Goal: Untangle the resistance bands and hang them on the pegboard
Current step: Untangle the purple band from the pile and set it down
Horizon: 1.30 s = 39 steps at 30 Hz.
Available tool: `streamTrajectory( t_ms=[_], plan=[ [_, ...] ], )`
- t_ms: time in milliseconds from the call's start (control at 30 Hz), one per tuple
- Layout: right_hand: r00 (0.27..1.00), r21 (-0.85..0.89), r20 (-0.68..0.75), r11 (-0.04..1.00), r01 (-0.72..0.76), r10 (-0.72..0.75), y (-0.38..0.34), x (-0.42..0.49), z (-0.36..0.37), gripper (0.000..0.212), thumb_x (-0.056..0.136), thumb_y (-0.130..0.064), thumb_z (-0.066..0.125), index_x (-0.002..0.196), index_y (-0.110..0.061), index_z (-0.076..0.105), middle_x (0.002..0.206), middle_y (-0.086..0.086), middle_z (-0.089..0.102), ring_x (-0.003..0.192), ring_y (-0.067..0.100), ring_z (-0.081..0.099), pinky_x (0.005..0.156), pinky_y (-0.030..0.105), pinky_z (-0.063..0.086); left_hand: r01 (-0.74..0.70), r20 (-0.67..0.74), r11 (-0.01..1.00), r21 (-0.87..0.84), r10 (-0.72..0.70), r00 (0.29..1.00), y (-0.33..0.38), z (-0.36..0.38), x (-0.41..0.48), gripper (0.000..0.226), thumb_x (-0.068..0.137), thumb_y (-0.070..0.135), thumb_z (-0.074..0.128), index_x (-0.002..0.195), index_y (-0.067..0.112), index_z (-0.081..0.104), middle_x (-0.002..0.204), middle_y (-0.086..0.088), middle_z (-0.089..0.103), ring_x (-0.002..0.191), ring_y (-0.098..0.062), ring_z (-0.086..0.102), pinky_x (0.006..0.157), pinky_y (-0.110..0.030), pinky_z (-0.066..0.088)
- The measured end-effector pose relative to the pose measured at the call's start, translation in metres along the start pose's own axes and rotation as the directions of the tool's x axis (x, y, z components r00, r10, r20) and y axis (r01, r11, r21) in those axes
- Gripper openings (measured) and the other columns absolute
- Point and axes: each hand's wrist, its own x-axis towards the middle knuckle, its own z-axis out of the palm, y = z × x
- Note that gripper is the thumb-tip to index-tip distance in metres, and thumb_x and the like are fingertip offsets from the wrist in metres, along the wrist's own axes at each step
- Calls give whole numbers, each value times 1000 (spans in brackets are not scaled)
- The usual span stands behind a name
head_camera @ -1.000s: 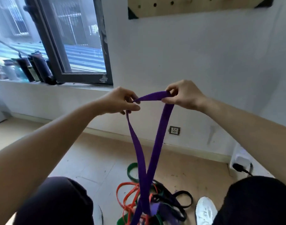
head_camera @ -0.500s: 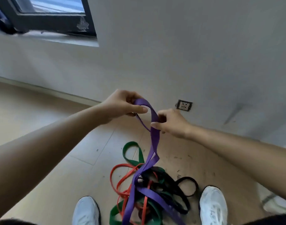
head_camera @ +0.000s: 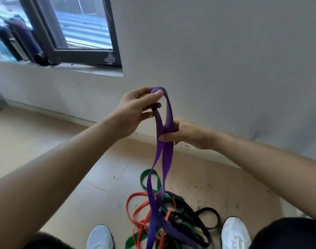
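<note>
Here we are pinching the purple band (head_camera: 165, 141) at its top loop with our left hand (head_camera: 134, 112) while our right hand (head_camera: 186, 133), just below, is gripping both strands.

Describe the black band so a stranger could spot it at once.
Look at the floor between the two white shoes, where a pile of bands lies. The black band sits on the pile's right side, one loop reaching toward the right shoe. It is the only black one; the others are purple, green and orange.

purple band (head_camera: 167, 155): matt rubber | floor (head_camera: 92, 178): smooth tile, scuffed | wall (head_camera: 216, 56): matt paint
</note>
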Motion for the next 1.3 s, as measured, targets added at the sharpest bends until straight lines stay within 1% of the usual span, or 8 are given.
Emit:
streamTrajectory(
  t_ms=[133, 367, 533, 700, 833, 900, 1100, 1300],
  plan=[
    [1000, 71, 24, 997, 10, -12, -38, -18, -14, 35, 88, -15, 75, 120, -10, 62, 122, 17, 66, 113, 34, 66, 100, 51, 53, -104, -76, 965, -239, 88, 993, 37, -3, -7, 7, 94, 30, 67, 94, 24, 69, 84, 7, 61, 88, -13, 68, 81, -29, 52],
    [976, -83, -174, 989, 119, -132, -56, -30, -13, 30, 78, -13, 85, 100, -16, 65, 81, -6, 62, 75, 8, 63, 74, 23, 51, -215, -161, 832, -512, 153, 975, 65, -23, -4, 18, 100, 33, 59, 94, 17, 62, 90, 3, 62, 89, -13, 72, 87, -30, 57],
    [982, -65, -157, 994, 93, -102, -33, -43, -36, 24, 85, -10, 80, 107, -8, 70, 81, -1, 66, 75, 11, 65, 74, 25, 54, -173, -257, 865, -470, 53, 965, 17, -68, -10, 20, 100, 29, 56, 95, 14, 68, 91, 2, 72, 95, -16, 71, 84, -29, 60],
    [962, -45, -237, 990, 131, -138, -19, -44, -45, 26, 87, -8, 77, 112, -10, 73, 86, -3, 69, 80, 9, 65, 75, 23, 53, 246, -24, 969, 23, -246, 969, -33, -107, -25, 34, 89, 21, 64, 120, 7, 66, 115, -8, 74, 113, -27, 69, 104, -47, 53],
    [910, 58, -364, 970, 234, -198, -20, -39, -45, 27, 87, -6, 75, 114, -5, 72, 84, -6, 71, 77, 6, 64, 73, 22, 52, 318, 145, 699, 641, -517, 844, -51, -101, -32, 42, 88, 21, 73, 129, 25, 63, 123, 2, 73, 115, -18, 69, 101, -41, 54],
    [895, 57, -381, 960, 273, -231, -24, -38, -43, 24, 88, -5, 75, 112, -7, 72, 86, -3, 70, 78, 10, 62, 72, 23, 53, 207, 144, 644, 736, -448, 882, -49, -88, -27, 43, 90, 17, 73, 130, 29, 60, 124, 3, 70, 112, -13, 68, 97, -34, 56],
    [899, -19, -365, 968, 252, -241, -31, -36, -35, 32, 85, -4, 78, 115, -10, 71, 98, 4, 73, 87, 13, 66, 78, 24, 56, -73, 153, 910, 408, 11, 988, -15, -34, -16, 51, 84, 25, 74, 133, 25, 61, 121, 3, 73, 109, -11, 71, 94, -30, 57],
    [917, -85, -272, 957, 278, -291, -35, -33, -25, 36, 82, -10, 82, 116, -15, 70, 109, 11, 74, 100, 29, 71, 92, 37, 59, -177, 164, 864, 470, 112, 980, -15, 6, -20, 54, 86, 29, 78, 136, 21, 59, 119, 6, 71, 105, -8, 71, 89, -27, 59]
  ],
)
